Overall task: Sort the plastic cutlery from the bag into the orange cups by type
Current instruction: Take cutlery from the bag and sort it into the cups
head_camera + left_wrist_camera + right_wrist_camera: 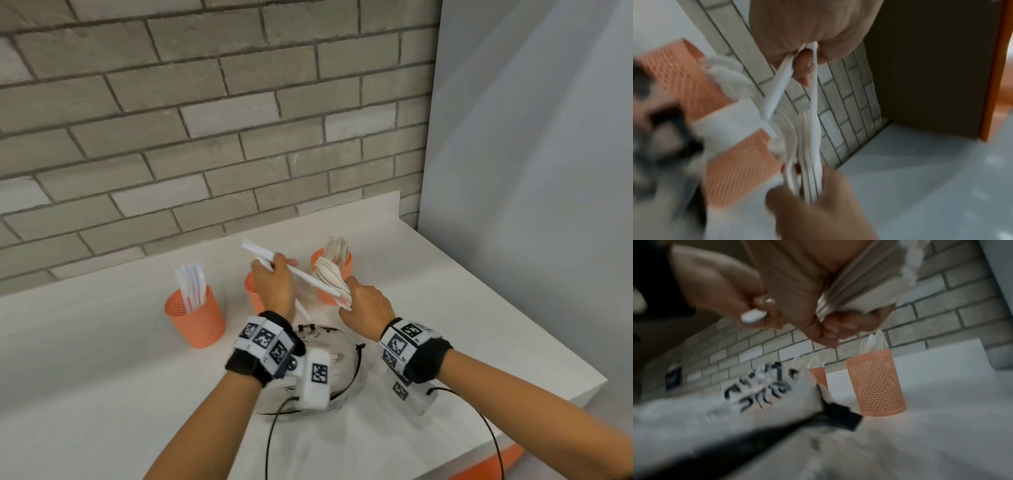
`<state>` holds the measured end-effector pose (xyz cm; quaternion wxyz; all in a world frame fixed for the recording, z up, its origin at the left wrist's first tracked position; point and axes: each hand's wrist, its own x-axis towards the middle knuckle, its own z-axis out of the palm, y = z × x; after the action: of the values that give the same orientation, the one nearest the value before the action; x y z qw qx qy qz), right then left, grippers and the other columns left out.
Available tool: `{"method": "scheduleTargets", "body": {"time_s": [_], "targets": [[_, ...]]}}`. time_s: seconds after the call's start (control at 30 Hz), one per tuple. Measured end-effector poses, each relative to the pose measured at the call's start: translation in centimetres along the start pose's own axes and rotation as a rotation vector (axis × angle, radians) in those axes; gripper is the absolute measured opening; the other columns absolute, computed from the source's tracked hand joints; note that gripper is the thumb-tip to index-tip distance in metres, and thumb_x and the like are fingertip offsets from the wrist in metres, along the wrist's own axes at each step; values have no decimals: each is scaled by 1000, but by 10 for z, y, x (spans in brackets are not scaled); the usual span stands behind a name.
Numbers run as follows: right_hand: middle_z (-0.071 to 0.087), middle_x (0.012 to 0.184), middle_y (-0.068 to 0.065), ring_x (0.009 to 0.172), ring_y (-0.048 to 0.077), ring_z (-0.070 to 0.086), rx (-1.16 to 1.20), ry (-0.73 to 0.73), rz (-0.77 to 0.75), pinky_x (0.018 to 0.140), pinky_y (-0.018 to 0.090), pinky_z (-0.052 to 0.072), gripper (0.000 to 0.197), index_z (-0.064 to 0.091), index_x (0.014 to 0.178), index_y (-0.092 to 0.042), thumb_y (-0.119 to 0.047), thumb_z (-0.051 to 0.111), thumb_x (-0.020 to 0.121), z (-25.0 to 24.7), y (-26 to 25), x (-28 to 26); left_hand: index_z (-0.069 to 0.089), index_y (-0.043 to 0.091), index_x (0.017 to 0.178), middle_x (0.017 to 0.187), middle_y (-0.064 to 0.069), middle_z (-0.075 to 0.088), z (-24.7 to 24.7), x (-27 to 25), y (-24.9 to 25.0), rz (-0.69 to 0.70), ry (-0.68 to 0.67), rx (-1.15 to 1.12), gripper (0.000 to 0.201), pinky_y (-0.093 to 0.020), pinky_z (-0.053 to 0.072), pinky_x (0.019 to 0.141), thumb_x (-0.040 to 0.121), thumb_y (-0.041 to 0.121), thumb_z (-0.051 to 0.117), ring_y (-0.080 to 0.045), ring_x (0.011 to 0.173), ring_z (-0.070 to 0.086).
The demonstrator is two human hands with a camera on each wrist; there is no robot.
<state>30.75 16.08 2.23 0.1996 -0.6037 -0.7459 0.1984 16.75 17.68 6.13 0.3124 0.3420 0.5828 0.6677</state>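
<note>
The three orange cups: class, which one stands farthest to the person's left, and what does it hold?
The leftmost orange cup, standing apart from the other two; it holds upright white knives, not spoons or forks.

Orange perforated cups [196, 317], white cutlery [327, 272]

On the desk [102, 377], three cups stood before the brick wall [205, 120]: the knife cup [195, 317] left, the fork cup [252, 294] in the middle, the spoon cup [330, 274] right, the bag [329, 370] nearer.
</note>
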Motion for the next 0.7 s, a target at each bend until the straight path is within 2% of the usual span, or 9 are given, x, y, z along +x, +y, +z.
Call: {"method": "scheduleTargets", "body": {"time_s": [0.07,0.1,0.2,0.3,0.4,0.47,0.53,0.63,0.7], "targets": [[62,91,11,81,29,60,193,-55,18,57,25,38,16,51,97,-10,-17,57,84,1,-1,5,39,9,102,70,-1,58,-16,19,10,-35,26,-38,8,-21,42,49,95,14,40,-14,60,51],[58,80,7,68,23,58,304,-88,27,50,23,38,9,50,86,-14,-17,59,83,1,-2,7,39,9,102,71,-1,54,-24,28,13,-57,36,-49,9,-21,41,50,96,15,40,-13,59,48],[44,55,3,35,9,41,619,-235,78,35,21,33,21,46,71,-13,-12,63,84,5,-8,11,50,9,98,73,1,45,-50,54,16,-89,29,33,15,-23,36,59,97,19,38,-9,63,42],[42,50,2,36,9,43,815,-344,146,37,19,38,17,51,74,-11,-9,66,83,7,-11,14,52,15,76,67,-1,42,-73,72,9,-110,57,-11,31,-26,41,58,99,26,35,-13,55,41],[43,47,0,40,13,47,893,-390,197,41,21,44,15,49,78,-13,-11,61,87,11,-13,20,48,13,76,59,-4,34,-95,88,6,-74,113,-88,29,-28,54,55,98,29,39,-11,41,41],[44,46,1,40,14,46,916,-416,204,43,23,46,13,48,81,-13,-13,57,90,13,-15,23,50,9,87,62,-4,38,-109,102,10,28,155,-3,25,-23,51,47,97,31,44,-12,42,40],[46,46,0,39,13,45,916,-440,208,44,24,48,10,48,84,-15,-16,54,92,13,-17,25,53,8,90,68,-3,45,-121,119,18,121,199,72,29,-23,44,48,94,36,47,-13,48,40],[45,47,-2,36,9,40,936,-444,227,40,20,41,6,47,88,-19,-20,51,93,13,-19,28,45,14,64,57,-3,39,-131,140,27,142,239,80,41,-23,40,51,92,43,49,-11,46,39],[41,47,-3,34,7,34,1005,-403,256,36,17,33,3,48,93,-20,-21,50,93,14,-20,31,40,16,58,55,-3,37,-134,151,25,146,246,86,45,-22,40,51,93,44,47,-6,40,39]]}}
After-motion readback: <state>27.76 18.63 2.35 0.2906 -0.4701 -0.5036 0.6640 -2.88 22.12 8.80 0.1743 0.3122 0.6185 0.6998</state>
